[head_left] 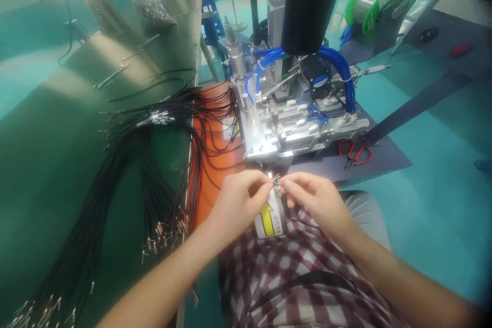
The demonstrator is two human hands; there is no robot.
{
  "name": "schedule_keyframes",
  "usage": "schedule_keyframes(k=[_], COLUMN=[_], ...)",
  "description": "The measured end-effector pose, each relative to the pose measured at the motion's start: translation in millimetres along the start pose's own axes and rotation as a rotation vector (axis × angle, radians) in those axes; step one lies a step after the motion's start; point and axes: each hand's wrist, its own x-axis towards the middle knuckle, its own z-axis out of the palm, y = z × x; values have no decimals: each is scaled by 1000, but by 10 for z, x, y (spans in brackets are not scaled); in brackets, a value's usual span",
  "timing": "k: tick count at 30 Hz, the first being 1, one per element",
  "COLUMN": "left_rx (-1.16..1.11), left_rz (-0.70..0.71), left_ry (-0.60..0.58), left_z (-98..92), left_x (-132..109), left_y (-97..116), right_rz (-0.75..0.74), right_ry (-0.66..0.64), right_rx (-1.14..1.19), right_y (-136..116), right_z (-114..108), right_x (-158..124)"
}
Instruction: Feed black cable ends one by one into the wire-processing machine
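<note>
Thin coloured wires (275,178) at a cable end lie between my two hands, just in front of the machine. My left hand (249,192) pinches them from the left with thumb and forefinger. From the right, my right hand (313,197) is closed at its fingertips on the same wires. A label with a yellow arrow (268,218) shows just below my fingers. Beyond them stands the metal machine (292,123) with blue air tubes (342,72). How each wire sits within my fingertips is too small to make out.
Bundles of black cables (115,179) with bare ends spread over the green table (46,154) at left; some cross the orange surface (211,118). Red-handled cutters (351,156) lie to the right. A green wire spool (378,2) and a bag of small metal parts (154,13) stand farther back.
</note>
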Motion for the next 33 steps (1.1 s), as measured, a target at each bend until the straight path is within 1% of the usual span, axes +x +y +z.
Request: schedule_keyframes(k=[4, 7, 11, 16, 19, 22, 28, 33], left_rx=[-25, -19, 3, 33, 46, 49, 50, 43], left_rz=[-36, -59, -71, -30, 11, 25, 14, 30], left_ry=[29, 41, 56, 50, 74, 91, 98, 110], left_z=[18, 25, 27, 38, 49, 46, 22, 37], left_x=[-16, -8, 7, 12, 32, 57, 63, 51], left_y=[-51, -57, -59, -87, -114, -142, -161, -176], right_rz=[6, -8, -18, -2, 42, 56, -13, -37], right_ry=[65, 42, 14, -10, -50, -57, -13, -18], right_rx=[-52, -91, -84, -72, -41, -20, -61, -124], right_y=[12, -22, -68, -31, 15, 47, 74, 82], right_z=[-33, -10, 34, 42, 33, 17, -35, -46], right_x=[69, 128, 196, 253, 269, 279, 305, 285])
